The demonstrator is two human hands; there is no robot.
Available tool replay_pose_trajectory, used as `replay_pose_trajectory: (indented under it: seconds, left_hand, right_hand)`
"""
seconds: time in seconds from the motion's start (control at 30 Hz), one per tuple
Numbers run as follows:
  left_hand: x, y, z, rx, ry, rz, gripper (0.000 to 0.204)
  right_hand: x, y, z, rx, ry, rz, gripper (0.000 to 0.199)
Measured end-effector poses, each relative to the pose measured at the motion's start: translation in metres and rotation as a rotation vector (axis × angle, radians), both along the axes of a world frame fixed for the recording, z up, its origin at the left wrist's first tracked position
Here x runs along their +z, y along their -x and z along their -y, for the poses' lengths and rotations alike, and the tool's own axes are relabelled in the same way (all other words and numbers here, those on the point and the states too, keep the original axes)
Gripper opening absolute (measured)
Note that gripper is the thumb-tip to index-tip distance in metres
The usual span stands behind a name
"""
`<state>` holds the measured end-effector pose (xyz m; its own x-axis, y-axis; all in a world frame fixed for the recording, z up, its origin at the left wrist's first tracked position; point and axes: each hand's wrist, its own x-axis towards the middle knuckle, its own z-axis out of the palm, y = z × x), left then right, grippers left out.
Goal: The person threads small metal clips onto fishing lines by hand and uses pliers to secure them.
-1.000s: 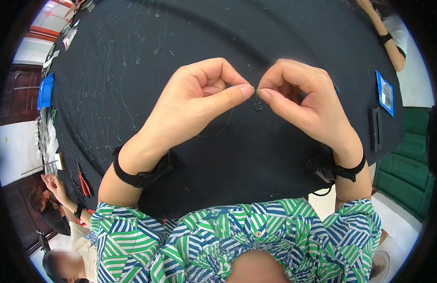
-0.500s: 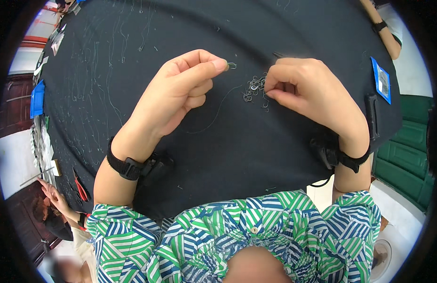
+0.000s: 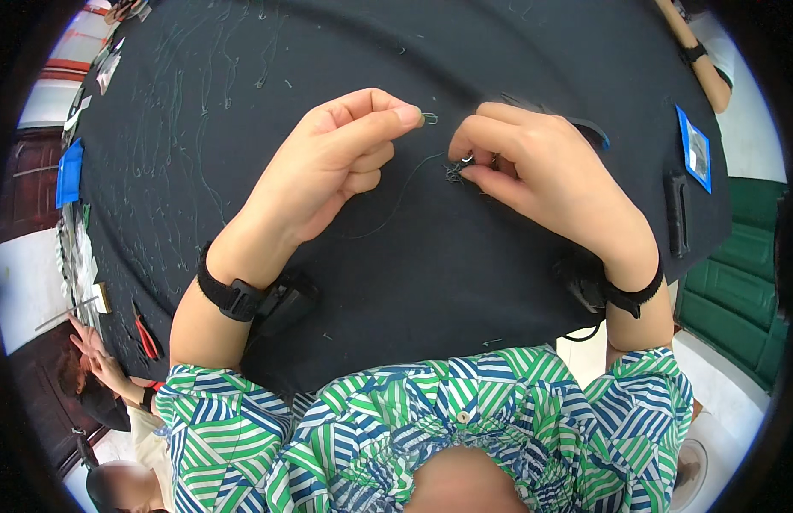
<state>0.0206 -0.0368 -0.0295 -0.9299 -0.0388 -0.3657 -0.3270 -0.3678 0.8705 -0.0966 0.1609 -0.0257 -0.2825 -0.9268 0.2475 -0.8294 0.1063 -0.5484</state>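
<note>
My left hand (image 3: pixel 337 158) is closed in a pinch, thumb against the bent forefinger. From its tips sticks a fish hook (image 3: pixel 432 118), thin and metallic. Just to the right, my right hand (image 3: pixel 542 162) reaches down over a small heap of fish hooks (image 3: pixel 454 173) on the black cloth. Its thumb and forefinger close on hooks at the edge of this heap, and a shiny bit shows between them. The hand hides most of the heap. A thin fishing line (image 3: pixel 398 203) curves over the cloth below my left hand.
Several thin lines with hooks (image 3: pixel 200 94) lie at the left of the black cloth (image 3: pixel 414 282). Red-handled pliers (image 3: pixel 144 336) and a blue packet (image 3: pixel 69 175) are farther left. Another blue packet (image 3: pixel 695 151) and a black case (image 3: pixel 677 214) lie right. Other people's hands show at the rims.
My right hand has shifted left over the heap of hooks, covering more of it and uncovering a dark, blue-ended tool behind. My left hand has moved slightly right, still pinching its hook.
</note>
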Motion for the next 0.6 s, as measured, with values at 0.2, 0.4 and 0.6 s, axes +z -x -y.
replay_pose_trajectory:
  seconds: [0.2,0.4,0.6]
  left_hand:
    - [0.0,0.0,0.002,-0.011,0.001,0.003,0.014]
    - [0.0,-0.001,0.002,-0.015,-0.002,-0.008,0.014]
    - [-0.002,0.0,0.003,-0.01,-0.001,-0.01,0.014]
  right_hand:
    - [0.003,-0.002,0.004,0.024,-0.137,0.046,0.012]
    - [-0.005,0.004,0.001,0.027,-0.058,0.049,0.013]
    - [0.006,0.01,-0.004,-0.033,-0.077,0.135,0.01]
